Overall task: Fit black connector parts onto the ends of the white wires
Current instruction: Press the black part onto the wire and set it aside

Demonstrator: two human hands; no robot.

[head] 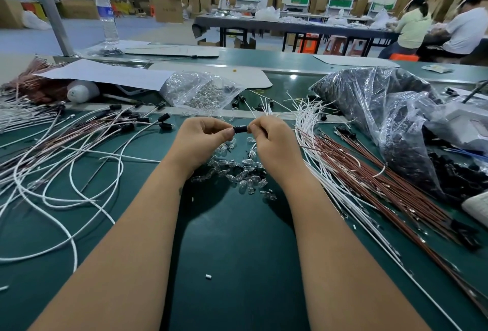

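A small black connector (pixel 240 129) is held between my two hands above the green table (pixel 232 251). My left hand (pixel 203 136) pinches its left end with thumb and fingers. My right hand (pixel 269 137) pinches its right end and also holds a few white wires (pixel 264 107) that stick up past the fingers. A bundle of loose white wires (pixel 307 129) lies just right of my right hand. White and brown wires with black connectors fitted (pixel 126 125) are spread at the left.
Small clear glass bulbs (pixel 237 172) lie scattered under my hands. A clear bag of bulbs (pixel 200 92) sits behind. A big plastic bag of black connectors (pixel 383 108) stands at the right, with brown wires (pixel 383 185) beside it. Other people sit at a far table.
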